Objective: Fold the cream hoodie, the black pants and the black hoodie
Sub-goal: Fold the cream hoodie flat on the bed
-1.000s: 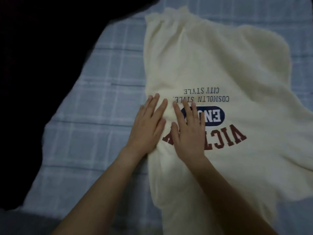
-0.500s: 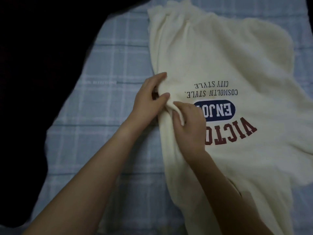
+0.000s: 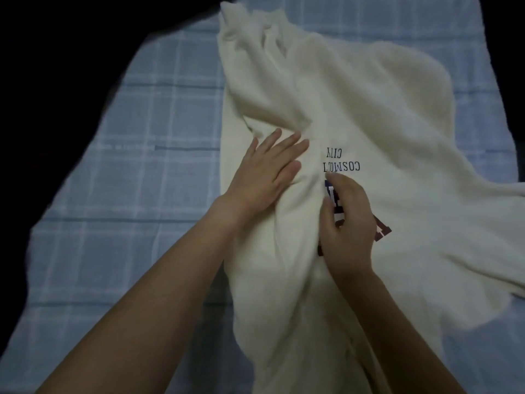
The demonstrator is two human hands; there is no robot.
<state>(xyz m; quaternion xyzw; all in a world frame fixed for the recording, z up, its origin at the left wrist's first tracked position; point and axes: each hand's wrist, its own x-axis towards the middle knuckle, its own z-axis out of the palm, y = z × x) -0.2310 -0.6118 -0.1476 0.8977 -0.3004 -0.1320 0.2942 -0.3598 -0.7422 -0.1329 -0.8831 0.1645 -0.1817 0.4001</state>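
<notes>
The cream hoodie (image 3: pixel 369 95) lies spread on the bed, its printed chest facing up with the letters upside down to me. Its left part is folded over toward the middle and covers the left half of the print. My left hand (image 3: pixel 267 172) rests flat on that folded layer, fingers apart. Just right of it, my right hand (image 3: pixel 349 223) has its fingers curled on the fold's edge over the blue and red lettering. The black pants and the black hoodie cannot be told apart in the dark.
A blue plaid bedsheet (image 3: pixel 142 194) lies under the hoodie. A large black mass (image 3: pixel 42 81) fills the left side and top left corner, too dark to make out. A dark strip runs along the right edge.
Both hands pinched the hoodie's left edge and carried it rightward over the print. My left hand has since let go and now lies flat on the fold.
</notes>
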